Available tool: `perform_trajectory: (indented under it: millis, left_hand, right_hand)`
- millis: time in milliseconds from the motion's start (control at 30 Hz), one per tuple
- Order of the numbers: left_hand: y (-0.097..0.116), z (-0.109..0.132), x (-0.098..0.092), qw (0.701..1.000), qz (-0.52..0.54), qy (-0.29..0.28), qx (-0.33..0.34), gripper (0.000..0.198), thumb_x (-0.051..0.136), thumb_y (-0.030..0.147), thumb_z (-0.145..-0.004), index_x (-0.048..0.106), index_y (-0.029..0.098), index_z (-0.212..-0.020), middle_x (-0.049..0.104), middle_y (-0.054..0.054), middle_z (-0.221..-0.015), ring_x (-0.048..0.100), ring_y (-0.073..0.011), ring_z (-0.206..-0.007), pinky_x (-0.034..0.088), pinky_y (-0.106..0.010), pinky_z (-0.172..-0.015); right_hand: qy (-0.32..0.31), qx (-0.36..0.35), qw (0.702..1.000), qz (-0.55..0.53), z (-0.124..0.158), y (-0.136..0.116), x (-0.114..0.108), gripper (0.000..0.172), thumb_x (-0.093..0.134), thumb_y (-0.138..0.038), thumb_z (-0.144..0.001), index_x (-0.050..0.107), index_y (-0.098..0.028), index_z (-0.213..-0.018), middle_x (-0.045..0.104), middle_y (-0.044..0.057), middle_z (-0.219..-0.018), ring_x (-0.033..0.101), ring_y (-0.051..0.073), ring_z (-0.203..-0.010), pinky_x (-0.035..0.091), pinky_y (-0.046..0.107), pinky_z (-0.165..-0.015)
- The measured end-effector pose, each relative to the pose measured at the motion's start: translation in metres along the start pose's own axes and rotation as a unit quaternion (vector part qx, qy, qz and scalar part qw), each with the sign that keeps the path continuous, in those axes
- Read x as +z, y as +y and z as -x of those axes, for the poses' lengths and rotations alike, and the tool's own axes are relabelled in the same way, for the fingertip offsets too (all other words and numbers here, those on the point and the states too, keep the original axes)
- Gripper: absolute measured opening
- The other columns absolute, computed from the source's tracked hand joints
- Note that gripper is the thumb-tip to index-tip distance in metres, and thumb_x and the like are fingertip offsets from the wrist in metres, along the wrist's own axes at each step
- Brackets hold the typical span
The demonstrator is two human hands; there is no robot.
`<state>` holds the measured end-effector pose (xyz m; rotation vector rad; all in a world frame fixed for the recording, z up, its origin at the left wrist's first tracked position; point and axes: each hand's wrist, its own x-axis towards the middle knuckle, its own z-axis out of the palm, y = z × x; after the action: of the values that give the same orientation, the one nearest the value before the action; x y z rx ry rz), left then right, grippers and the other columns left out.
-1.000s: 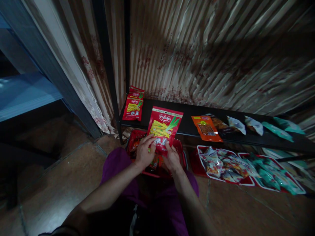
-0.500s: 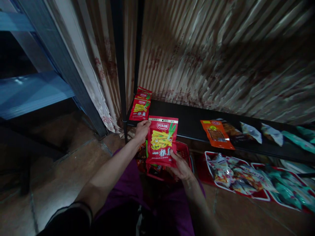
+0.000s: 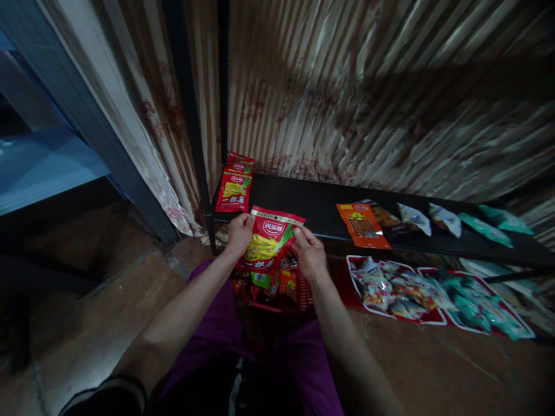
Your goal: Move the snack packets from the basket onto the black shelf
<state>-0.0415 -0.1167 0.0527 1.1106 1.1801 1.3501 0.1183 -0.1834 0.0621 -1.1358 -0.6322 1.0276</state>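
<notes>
Pinching the packet (image 3: 269,240) edgewise, left hand (image 3: 239,236) and right hand (image 3: 310,254) have bare shelf (image 3: 291,193) at one o'clock. The packet's red, yellow-printed.

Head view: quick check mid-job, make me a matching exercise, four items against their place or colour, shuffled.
1. Left hand
2. Right hand
3. Shelf
4. Trousers

A. Black
B. At the held packet's right side
C. Purple
D. At the held packet's upper left corner

Pairs: 1-D, 2-B, 3-A, 4-C
</notes>
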Motion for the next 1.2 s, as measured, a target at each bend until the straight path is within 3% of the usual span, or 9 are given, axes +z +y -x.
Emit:
perform_trajectory:
  millis: [167,333,433,600,833,933,1067,1200]
  left_hand:
    - [0.006,0.008,-0.001,0.996,0.074,-0.029,-0.051,0.02,0.062,0.037,-0.074,0.063,0.017,-0.07,0.059,0.004,-0.06,0.05,-0.011,-0.056,0.038,-0.021,-0.054]
    - [0.003,0.017,-0.013,0.962,0.198,-0.132,-0.135,0.036,0.076,0.046,-0.064,0.065,0.018,-0.084,0.069,-0.001,-0.074,0.063,-0.0149,-0.066,0.047,-0.026,-0.067]
    - [-0.003,0.024,-0.025,0.94,0.212,-0.207,-0.17,0.038,0.079,0.041,-0.061,0.068,0.016,-0.087,0.071,-0.005,-0.082,0.066,-0.0176,-0.073,0.049,-0.029,-0.073]
    - [-0.011,0.035,-0.036,0.926,0.19,-0.248,-0.211,0.038,0.08,0.038,-0.06,0.071,0.015,-0.089,0.073,-0.005,-0.08,0.066,-0.0167,-0.069,0.05,-0.027,-0.069]
    - [-0.011,0.046,-0.026,0.954,0.15,-0.176,-0.192,0.023,0.075,0.038,-0.066,0.067,0.017,-0.069,0.06,0.003,-0.05,0.059,-0.0135,-0.057,0.046,-0.023,-0.059]
    - [-0.014,0.043,-0.022,0.961,0.158,-0.139,-0.178,0.025,0.075,0.04,-0.064,0.067,0.017,-0.07,0.063,0.002,-0.054,0.061,-0.0148,-0.06,0.047,-0.025,-0.061]
    - [-0.021,0.032,-0.02,0.962,0.195,-0.101,-0.162,0.034,0.077,0.043,-0.06,0.068,0.015,-0.078,0.069,-0.001,-0.067,0.063,-0.0158,-0.062,0.049,-0.028,-0.065]
    - [-0.027,0.021,-0.018,0.961,0.21,-0.074,-0.166,0.038,0.078,0.044,-0.057,0.067,0.015,-0.081,0.069,-0.001,-0.07,0.062,-0.0143,-0.061,0.049,-0.027,-0.064]
  right_hand:
    - [-0.002,-0.008,0.999,-0.033,-0.012,-0.001,0.007,0.025,0.081,-0.037,-0.06,0.069,-0.02,-0.073,0.072,-0.002,-0.068,0.064,0.013,-0.056,0.052,0.023,-0.054]
    - [0.084,0.025,0.992,-0.086,-0.014,0.0,0.011,0.023,0.081,-0.027,-0.057,0.065,-0.02,-0.072,0.073,-0.002,-0.068,0.066,0.014,-0.057,0.055,0.026,-0.055]
    - [0.096,0.035,0.992,-0.078,-0.018,0.001,0.009,0.021,0.078,-0.025,-0.06,0.064,-0.02,-0.073,0.073,-0.002,-0.068,0.066,0.015,-0.057,0.055,0.027,-0.056]
    - [0.097,0.064,0.99,-0.08,-0.026,0.003,0.002,0.017,0.075,-0.023,-0.063,0.063,-0.019,-0.075,0.071,-0.002,-0.066,0.066,0.015,-0.056,0.056,0.029,-0.057]
    - [0.135,0.066,0.985,-0.08,-0.03,0.006,-0.001,0.018,0.074,-0.025,-0.066,0.061,-0.02,-0.078,0.071,-0.004,-0.067,0.066,0.014,-0.058,0.055,0.027,-0.059]
    - [0.06,0.065,0.994,-0.059,-0.021,0.006,-0.007,0.026,0.073,-0.04,-0.072,0.063,-0.021,-0.086,0.072,-0.002,-0.072,0.068,0.016,-0.064,0.056,0.029,-0.062]
    - [-0.062,0.129,0.99,0.0,0.002,0.012,-0.022,0.041,0.068,-0.056,-0.072,0.067,-0.02,-0.092,0.074,0.002,-0.077,0.07,0.02,-0.072,0.056,0.03,-0.063]
    - [-0.028,0.146,0.988,-0.035,0.027,0.024,-0.03,0.039,0.085,-0.039,-0.056,0.071,-0.022,-0.088,0.074,-0.001,-0.082,0.068,0.014,-0.072,0.055,0.023,-0.062]
